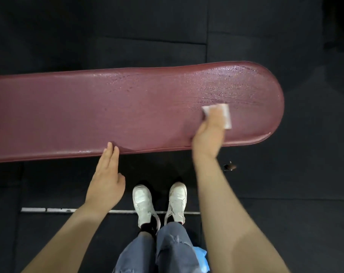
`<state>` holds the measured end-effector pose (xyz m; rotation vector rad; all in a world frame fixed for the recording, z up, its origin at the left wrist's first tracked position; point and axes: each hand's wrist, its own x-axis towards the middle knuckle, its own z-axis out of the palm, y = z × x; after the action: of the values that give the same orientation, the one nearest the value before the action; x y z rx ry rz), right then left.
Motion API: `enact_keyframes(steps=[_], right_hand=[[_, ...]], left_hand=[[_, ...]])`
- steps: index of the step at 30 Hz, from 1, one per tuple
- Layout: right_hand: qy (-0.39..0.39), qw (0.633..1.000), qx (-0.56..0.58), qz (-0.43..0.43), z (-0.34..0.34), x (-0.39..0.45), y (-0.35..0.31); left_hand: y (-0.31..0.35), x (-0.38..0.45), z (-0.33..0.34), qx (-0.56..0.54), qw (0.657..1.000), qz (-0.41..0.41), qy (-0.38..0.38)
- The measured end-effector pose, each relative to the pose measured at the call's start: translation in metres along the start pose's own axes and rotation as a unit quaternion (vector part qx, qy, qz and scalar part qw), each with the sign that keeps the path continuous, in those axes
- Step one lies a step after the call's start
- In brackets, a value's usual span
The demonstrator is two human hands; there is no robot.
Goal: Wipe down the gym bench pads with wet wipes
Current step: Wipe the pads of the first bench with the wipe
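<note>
The left hand (106,180) lies flat, fingers straight and close together, their tips touching the near edge of the maroon bench pad (100,113). Beyond those fingertips the pad runs bare. Further right, the right hand (210,133) presses a white wet wipe (227,115) flat under its fingers, near the pad's rounded end; wet streaks shine past the fingertips. Black floor mats (285,174) surround the pad.
</note>
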<state>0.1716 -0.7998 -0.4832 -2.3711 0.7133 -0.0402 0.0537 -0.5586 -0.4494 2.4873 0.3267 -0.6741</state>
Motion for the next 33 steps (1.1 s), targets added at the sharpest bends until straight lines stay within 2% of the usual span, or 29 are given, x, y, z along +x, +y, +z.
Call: enact_keyframes(steps=[1,2,3,4,5,6,7,9,10,11,12,13,14,16,18,19,21,22,23,24,25,26,27,30,33], right_hand=[[-0.087,0.993,-0.004,-0.076,0.020,-0.015,-0.020],[-0.188,0.969,-0.018,-0.159,0.034,-0.034,-0.039],[-0.290,0.923,-0.022,-0.253,0.045,-0.050,-0.053],[-0.369,0.853,-0.042,-0.367,0.052,-0.063,-0.059],[-0.413,0.789,-0.065,-0.451,0.054,-0.067,-0.057],[-0.425,0.755,-0.080,-0.493,0.053,-0.060,-0.049],[-0.409,0.769,-0.063,-0.487,0.044,-0.045,-0.035],[-0.354,0.854,-0.037,-0.380,0.007,-0.007,-0.001],[-0.300,0.900,-0.041,-0.312,-0.023,0.012,0.021],[-0.216,0.941,-0.057,-0.256,-0.055,0.032,0.048],[-0.125,0.976,-0.062,-0.170,-0.086,0.046,0.075],[-0.055,0.995,-0.061,-0.061,-0.112,0.051,0.095],[-0.004,0.999,-0.049,0.012,-0.127,0.050,0.100],[0.069,0.995,-0.058,0.045,-0.115,0.038,0.089],[0.068,0.997,-0.025,-0.015,-0.070,0.023,0.053],[0.055,0.995,-0.007,-0.077,-0.043,0.012,0.026],[-0.035,0.979,0.033,-0.196,0.010,-0.015,-0.023],[-0.136,0.956,0.030,-0.259,0.032,-0.036,-0.044],[-0.249,0.910,-0.010,-0.332,0.051,-0.060,-0.056],[-0.343,0.842,-0.053,-0.413,0.059,-0.077,-0.059],[-0.384,0.788,-0.088,-0.472,0.061,-0.083,-0.057],[-0.397,0.764,-0.102,-0.498,0.055,-0.076,-0.047],[-0.381,0.773,-0.100,-0.497,0.041,-0.062,-0.032],[-0.259,0.861,-0.140,-0.415,-0.029,-0.013,0.032],[-0.131,0.942,-0.180,-0.252,-0.116,0.027,0.107]], left_hand=[[-0.001,0.001,-0.001,0.005,1.000,0.001,0.000],[-0.002,0.001,-0.003,0.008,1.000,0.004,0.000],[-0.003,0.001,-0.004,0.007,1.000,0.008,0.002],[-0.005,0.001,-0.004,0.004,1.000,0.013,0.003],[-0.006,0.001,-0.003,0.001,1.000,0.017,0.004],[-0.008,0.000,-0.003,-0.001,1.000,0.019,0.004],[-0.008,0.000,-0.003,-0.001,1.000,0.022,0.005],[-0.008,-0.001,-0.002,0.001,1.000,0.022,0.010],[-0.007,-0.001,-0.002,0.001,1.000,0.019,0.011],[-0.006,-0.001,-0.001,0.001,1.000,0.017,0.012],[-0.004,0.000,-0.001,0.002,1.000,0.016,0.014],[-0.004,0.001,-0.001,0.000,1.000,0.016,0.018],[-0.004,0.002,-0.001,-0.005,1.000,0.013,0.023],[-0.005,0.000,0.001,-0.019,1.000,0.007,0.021],[-0.006,0.000,0.004,-0.039,0.999,-0.002,0.035],[-0.007,0.000,0.004,-0.052,0.998,-0.013,0.046],[-0.011,0.000,0.005,-0.062,0.995,-0.036,0.062],[-0.013,0.000,0.006,-0.063,0.995,-0.041,0.067],[-0.015,0.000,0.006,-0.065,0.995,-0.043,0.068],[-0.017,-0.001,0.007,-0.067,0.995,-0.044,0.064],[-0.017,-0.001,0.008,-0.071,0.995,-0.042,0.056],[-0.017,-0.002,0.010,-0.072,0.995,-0.039,0.051],[-0.017,-0.003,0.011,-0.072,0.995,-0.039,0.050],[-0.010,-0.003,0.014,-0.069,0.995,-0.046,0.062],[-0.006,-0.003,0.017,-0.072,0.994,-0.049,0.063]])
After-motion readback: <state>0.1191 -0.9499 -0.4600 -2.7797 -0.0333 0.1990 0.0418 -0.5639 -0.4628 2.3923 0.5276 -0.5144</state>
